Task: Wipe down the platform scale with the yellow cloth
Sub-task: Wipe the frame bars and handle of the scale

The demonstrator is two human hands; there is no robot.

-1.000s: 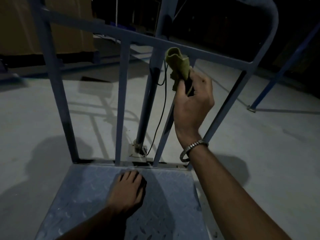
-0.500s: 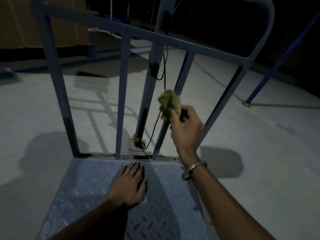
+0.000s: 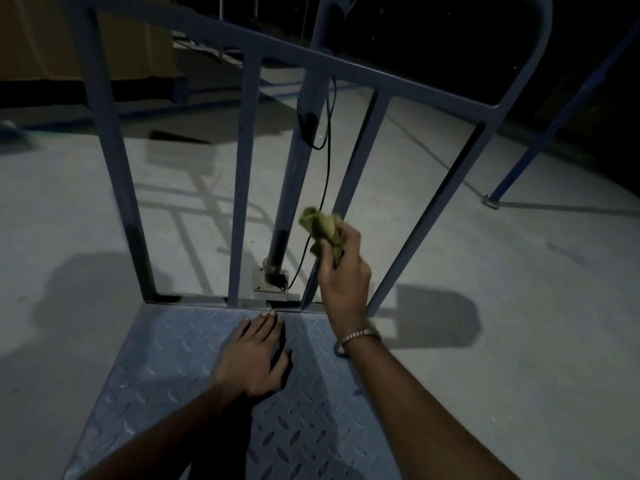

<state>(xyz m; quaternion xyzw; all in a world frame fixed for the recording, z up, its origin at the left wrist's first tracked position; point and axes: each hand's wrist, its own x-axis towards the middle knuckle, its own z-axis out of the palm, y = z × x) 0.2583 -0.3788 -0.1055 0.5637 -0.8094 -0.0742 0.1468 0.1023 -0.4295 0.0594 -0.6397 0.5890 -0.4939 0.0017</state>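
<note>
R grip (image 3: 341,271) clutching yellow cloth (image 3: 320,228) at railing bar (image 3: 341,199), L hand (image 3: 258,358) flat on scale platform (image 3: 173,368)

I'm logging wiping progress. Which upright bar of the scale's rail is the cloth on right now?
The second inner bar from the left: the right hand holds the yellow cloth bunched against it, low down. The other uprights are untouched.

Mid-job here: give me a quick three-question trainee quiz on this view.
1. True or false: the left hand lies flat on the platform scale.
2. The right hand grips: A) the yellow cloth B) the black cable C) nothing.
3. The cloth is at a bar of the blue ____.

Key: 1 true; 2 A; 3 railing.
</note>
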